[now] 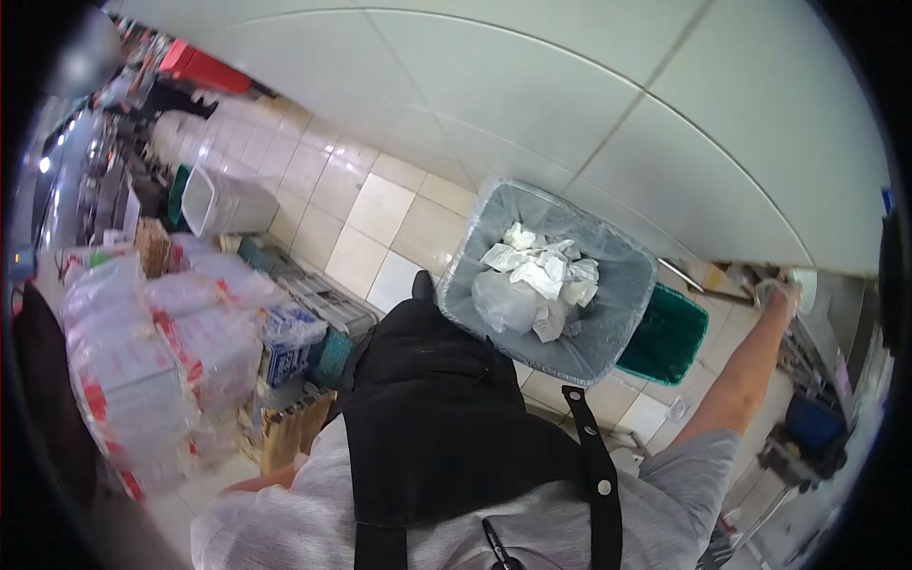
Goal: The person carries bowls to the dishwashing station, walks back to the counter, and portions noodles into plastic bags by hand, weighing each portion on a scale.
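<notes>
My right arm stretches out to the far right, and my right hand [777, 293] is small at its end, with clear plastic about it that may be a glove. It is beside a pale rounded object [807, 291] at the edge of a counter; its fingers are too small to make out. Only part of my left forearm [255, 483] shows at the lower left, and my left hand is hidden. In front of my body stands a lined waste bin [608, 332] with crumpled white paper [540, 271] and a cloudy plastic bag [502, 302] inside.
A green bin [670, 332] stands right of the lined bin. Plastic-wrapped packs [142, 370] are stacked at left, near a blue box [290, 342] and cardboard [299, 432]. A white bin [228, 201] stands farther off on the tiled floor. A panelled wall [570, 85] runs ahead.
</notes>
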`<state>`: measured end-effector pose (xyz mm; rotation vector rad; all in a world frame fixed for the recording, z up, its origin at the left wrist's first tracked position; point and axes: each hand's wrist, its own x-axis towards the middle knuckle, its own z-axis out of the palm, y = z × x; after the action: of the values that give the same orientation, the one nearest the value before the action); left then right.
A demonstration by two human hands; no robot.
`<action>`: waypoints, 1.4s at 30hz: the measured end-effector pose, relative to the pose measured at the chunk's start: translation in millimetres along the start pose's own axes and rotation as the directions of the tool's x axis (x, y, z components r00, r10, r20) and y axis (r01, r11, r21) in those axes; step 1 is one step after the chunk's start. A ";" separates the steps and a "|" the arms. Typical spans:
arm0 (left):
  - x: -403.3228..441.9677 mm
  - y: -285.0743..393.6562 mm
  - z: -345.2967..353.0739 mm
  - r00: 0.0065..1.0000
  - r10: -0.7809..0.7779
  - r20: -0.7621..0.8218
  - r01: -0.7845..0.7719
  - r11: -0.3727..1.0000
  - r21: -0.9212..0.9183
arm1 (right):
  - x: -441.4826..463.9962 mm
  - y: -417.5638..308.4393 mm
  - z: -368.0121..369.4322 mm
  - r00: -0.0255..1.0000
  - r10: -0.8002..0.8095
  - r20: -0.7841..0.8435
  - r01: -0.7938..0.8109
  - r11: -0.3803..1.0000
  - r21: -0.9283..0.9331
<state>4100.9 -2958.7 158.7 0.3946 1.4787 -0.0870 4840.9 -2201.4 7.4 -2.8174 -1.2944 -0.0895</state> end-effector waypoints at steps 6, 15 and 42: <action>-21.4 -9.7 53.3 0.999 -0.027 -0.033 0.020 0.980 -0.200 | 109.3 46.0 71.2 0.975 -0.158 0.154 0.150 0.987 0.063; -34.2 -15.8 -10.1 0.999 0.019 -0.046 -0.031 0.964 -0.264 | 65.3 124.9 106.8 0.840 -0.531 0.113 0.216 0.517 0.828; 189.8 -233.4 -387.8 0.891 0.425 0.163 -0.325 0.846 -0.423 | -806.8 -511.2 -31.8 -0.015 -0.884 0.467 0.558 0.380 0.738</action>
<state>3682.8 -3021.8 -90.5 0.3318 1.1072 0.4548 3927.2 -2481.0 -10.3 -1.3171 -2.5219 1.5322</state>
